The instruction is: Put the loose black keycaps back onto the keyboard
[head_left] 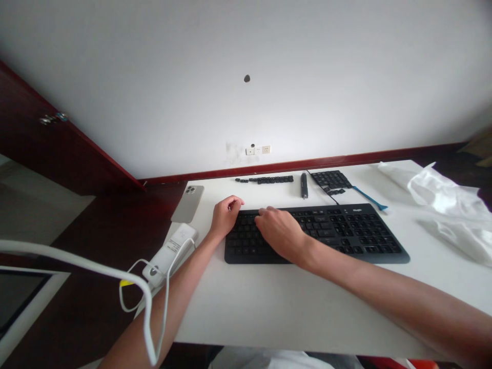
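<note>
A pale wall (326,77), softly lit, spans the upper frame above a dark red baseboard (295,165); a reddish door (57,136) stands at left; a white table (238,310), lower centre.

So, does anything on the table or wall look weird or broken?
Yes. Loose black keycaps lie on the table behind the keyboard, when they'd normally sit on one. The wall has a dark spot that looks like a hole, and grey smudges left of the sockets look like dirt.

Mid-frame, the right hand (282,230) hides part of the keyboard (330,225) from us. The left edge crops the door (77,141); we find the central keycaps (274,180) too small to read.
</note>
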